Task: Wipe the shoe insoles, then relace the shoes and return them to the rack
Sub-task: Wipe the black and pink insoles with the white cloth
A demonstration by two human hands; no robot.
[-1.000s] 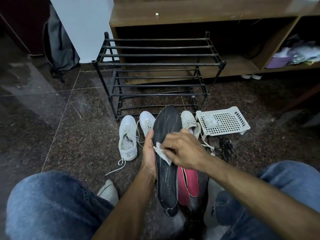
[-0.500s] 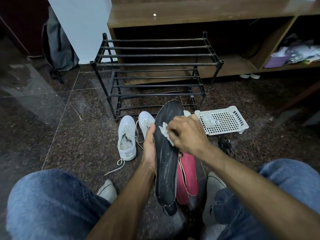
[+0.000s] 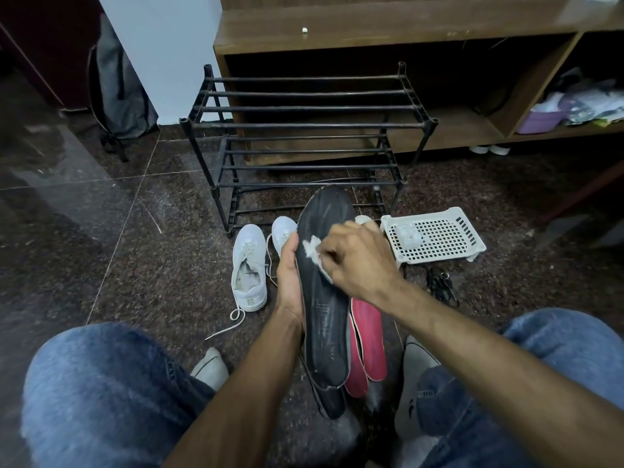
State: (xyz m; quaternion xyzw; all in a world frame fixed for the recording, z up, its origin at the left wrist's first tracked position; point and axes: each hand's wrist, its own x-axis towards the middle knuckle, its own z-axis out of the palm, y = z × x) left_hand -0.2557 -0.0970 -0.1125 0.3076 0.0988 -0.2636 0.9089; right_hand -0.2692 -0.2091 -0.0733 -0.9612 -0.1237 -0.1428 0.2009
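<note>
Change: since a second ago the wipe has travelled from the middle of the black insole up toward its toe end, so this insole's upper half is being covered; a judgement: wiping is mid-course, and relacing and racking are not yet begun.
White shoes (image 3: 249, 268): on the floor left of the hands, just before the rack's lower bars, one lace trailing loose toward the near knee.
Left hand (image 3: 289, 275): palm cupped along the insole's left edge, thumb on top, fingers hidden beneath, holding it raised off the floor.
Black insole (image 3: 326, 298): held toe away from the person, heel near the knees.
Wipe (image 3: 315, 253): small white piece pressed on the insole.
Right hand (image 3: 358, 261): knuckles up, fingers curled, pinching the wipe against the insole.
Red insoles (image 3: 369, 339): lying on the floor just right of the black one.
Rack (image 3: 304, 125): holds no shoes.
White basket (image 3: 435, 236): on the floor, far right.
</note>
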